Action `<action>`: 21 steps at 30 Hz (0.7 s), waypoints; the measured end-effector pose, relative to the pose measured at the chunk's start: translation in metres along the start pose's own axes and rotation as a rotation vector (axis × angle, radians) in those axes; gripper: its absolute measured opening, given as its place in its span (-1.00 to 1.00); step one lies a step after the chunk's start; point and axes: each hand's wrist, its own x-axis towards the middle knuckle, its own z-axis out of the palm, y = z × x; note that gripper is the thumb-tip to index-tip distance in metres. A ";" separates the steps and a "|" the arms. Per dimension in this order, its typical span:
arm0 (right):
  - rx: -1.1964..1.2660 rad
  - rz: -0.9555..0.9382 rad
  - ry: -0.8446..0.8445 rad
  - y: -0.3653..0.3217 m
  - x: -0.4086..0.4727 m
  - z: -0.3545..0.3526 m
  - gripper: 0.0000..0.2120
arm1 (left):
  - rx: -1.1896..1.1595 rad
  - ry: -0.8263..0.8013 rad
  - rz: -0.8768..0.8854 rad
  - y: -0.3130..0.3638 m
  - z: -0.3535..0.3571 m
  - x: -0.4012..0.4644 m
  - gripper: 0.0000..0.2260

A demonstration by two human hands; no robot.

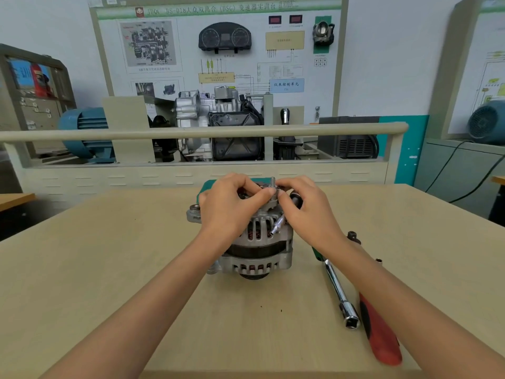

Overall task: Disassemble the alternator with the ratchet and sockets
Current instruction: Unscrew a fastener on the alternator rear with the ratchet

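Note:
A silver alternator (255, 250) stands on the beige table (136, 269) with its rear end up. My left hand (229, 206) rests over its top, fingers curled, pinching a small part near a threaded stud (272, 181). My right hand (306, 206) pinches at the same spot from the right and holds a small chrome tool with a black knob (281, 218) that slants down across the housing. A chrome extension bar with a socket (341, 294) and green grip lies on the table to the right, beside a red-handled tool (379, 332).
Small loose fasteners (354, 237) lie to the right of the alternator. A green object (207, 184) sits behind it. Beyond the table edge stand a beige railing (191, 132), a transmission training bench and blue motors.

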 end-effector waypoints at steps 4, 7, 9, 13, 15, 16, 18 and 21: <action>0.011 0.002 -0.004 0.001 0.000 -0.001 -0.78 | -0.101 -0.098 -0.045 0.000 -0.007 0.003 -0.86; 0.013 0.008 0.005 0.001 0.001 0.000 -0.78 | -0.068 -0.097 -0.022 0.001 -0.009 0.003 -0.94; 0.012 0.009 0.008 0.001 0.000 0.000 -0.78 | -0.053 -0.059 -0.036 0.003 -0.006 0.001 -0.92; 0.014 0.015 0.011 0.001 0.001 0.001 -0.78 | 0.031 0.033 -0.020 0.010 -0.001 -0.005 -0.92; 0.010 0.015 0.011 0.001 0.001 0.001 -0.78 | 0.048 0.062 -0.018 0.011 0.000 -0.007 -0.91; 0.008 0.015 0.012 0.001 0.001 0.001 -0.78 | 0.046 0.069 -0.028 0.012 0.001 -0.007 -0.83; 0.007 0.011 0.012 0.001 0.000 0.001 -0.77 | 0.026 0.065 -0.048 0.012 0.001 -0.007 -0.74; 0.007 0.004 0.005 0.001 -0.001 0.000 -0.77 | 0.018 0.029 -0.053 0.011 0.002 -0.005 -0.75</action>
